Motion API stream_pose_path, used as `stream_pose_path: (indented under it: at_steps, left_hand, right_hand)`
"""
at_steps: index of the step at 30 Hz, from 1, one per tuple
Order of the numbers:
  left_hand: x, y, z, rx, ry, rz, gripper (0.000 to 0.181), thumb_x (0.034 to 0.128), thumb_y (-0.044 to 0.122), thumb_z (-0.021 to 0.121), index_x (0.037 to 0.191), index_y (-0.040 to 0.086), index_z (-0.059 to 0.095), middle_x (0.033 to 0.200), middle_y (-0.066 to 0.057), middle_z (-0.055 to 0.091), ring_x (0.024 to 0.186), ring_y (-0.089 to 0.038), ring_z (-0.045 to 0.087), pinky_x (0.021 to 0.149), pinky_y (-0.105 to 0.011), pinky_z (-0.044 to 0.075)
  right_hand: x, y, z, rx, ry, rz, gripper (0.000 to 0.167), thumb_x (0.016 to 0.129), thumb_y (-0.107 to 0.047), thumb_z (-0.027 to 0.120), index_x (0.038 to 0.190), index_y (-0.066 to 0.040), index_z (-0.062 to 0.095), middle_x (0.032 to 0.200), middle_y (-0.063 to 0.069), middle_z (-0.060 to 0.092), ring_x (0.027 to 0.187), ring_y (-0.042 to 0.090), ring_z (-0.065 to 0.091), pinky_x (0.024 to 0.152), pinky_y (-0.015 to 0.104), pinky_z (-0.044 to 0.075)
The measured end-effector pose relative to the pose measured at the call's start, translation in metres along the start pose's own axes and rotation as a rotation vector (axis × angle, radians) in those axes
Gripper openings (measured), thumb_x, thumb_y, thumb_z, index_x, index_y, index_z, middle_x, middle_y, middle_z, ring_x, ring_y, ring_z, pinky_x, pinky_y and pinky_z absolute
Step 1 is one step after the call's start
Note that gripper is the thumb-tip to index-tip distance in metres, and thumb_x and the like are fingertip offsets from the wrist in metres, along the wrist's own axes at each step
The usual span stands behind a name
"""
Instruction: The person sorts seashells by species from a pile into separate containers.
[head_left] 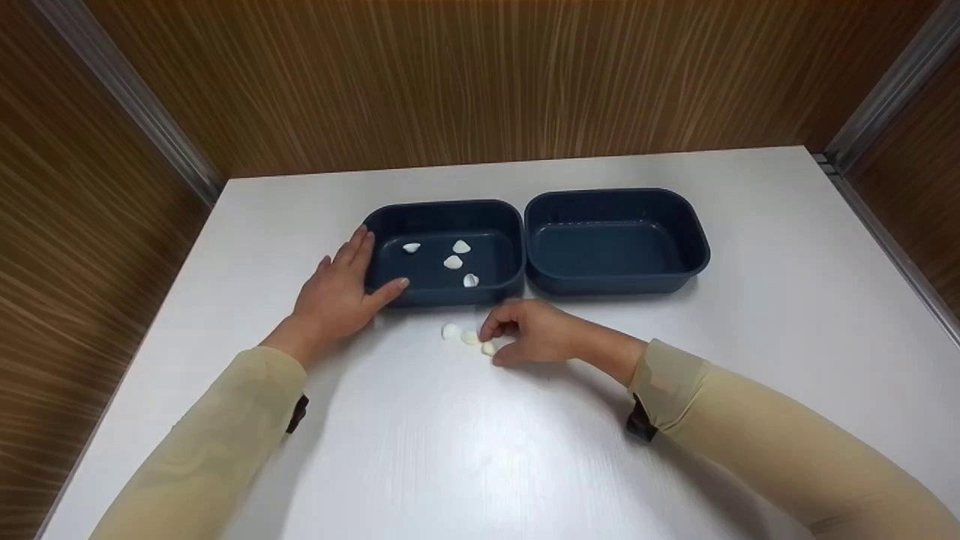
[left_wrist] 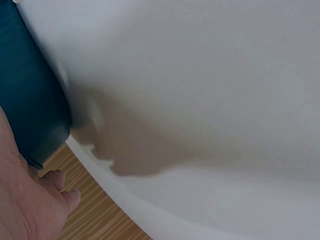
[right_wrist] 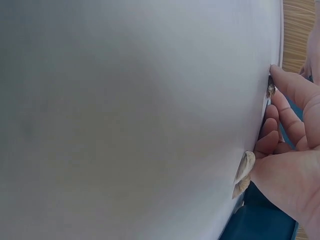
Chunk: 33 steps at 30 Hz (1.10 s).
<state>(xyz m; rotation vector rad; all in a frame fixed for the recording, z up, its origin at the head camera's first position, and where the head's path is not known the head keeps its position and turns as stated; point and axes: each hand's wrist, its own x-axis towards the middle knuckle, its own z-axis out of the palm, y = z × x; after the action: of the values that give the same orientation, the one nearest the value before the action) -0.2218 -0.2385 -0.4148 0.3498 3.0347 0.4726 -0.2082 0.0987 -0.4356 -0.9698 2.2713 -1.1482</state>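
Observation:
My left hand (head_left: 334,296) lies against the left dark blue box (head_left: 450,298), its fairly straight fingers along the left wall and thumb at the front rim. Several white seashells lie inside that box, one of them a shell (head_left: 453,262) near the middle. In front of the box, my right hand (head_left: 536,331) pinches a small cream seashell (head_left: 488,349) at the table between thumb and index finger. Just left of it on the table lie a cream shell (head_left: 470,337) and a white shell (head_left: 450,331). The right wrist view also shows a shell (right_wrist: 270,87) between the fingertips.
A second dark blue box (head_left: 615,285) stands directly right of the first, with no shells visible in it. Both rest on a white table (head_left: 450,450). Wood-grain panels (head_left: 525,82) rise behind the table and at its sides.

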Motion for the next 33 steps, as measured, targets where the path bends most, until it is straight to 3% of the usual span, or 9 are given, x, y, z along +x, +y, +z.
stream_pose_path:
  at_steps: [26, 33]
  left_hand:
    - [0.0018, -0.0001, 0.001, 0.009, 0.001, -0.002, 0.108, 0.1007, 0.081, 0.036, 0.17, 0.002, 0.01, 0.178, -0.013, 0.004, 0.162, -0.033, 0.017, 0.129, -0.058, 0.012]
    - [0.0013, -0.0003, 0.0008, 0.016, -0.016, -0.01, 0.106, 0.1017, 0.079, 0.036, 0.17, 0.003, 0.009, 0.179, -0.012, 0.003, 0.163, -0.032, 0.013, 0.129, -0.058, 0.011]
  right_hand:
    - [-0.0013, 0.0011, -0.0019, -0.039, 0.0, -0.035, 0.021, 0.088, 0.002, 0.08, 0.109, -0.002, 0.077, 0.107, 0.007, 0.07, 0.102, 0.02, 0.061, 0.095, 0.031, 0.054]
    - [-0.0016, -0.0028, -0.0013, -0.039, -0.01, 0.012, 0.02, 0.088, 0.0, 0.08, 0.108, -0.003, 0.077, 0.107, 0.007, 0.067, 0.103, 0.018, 0.06, 0.094, 0.029, 0.052]
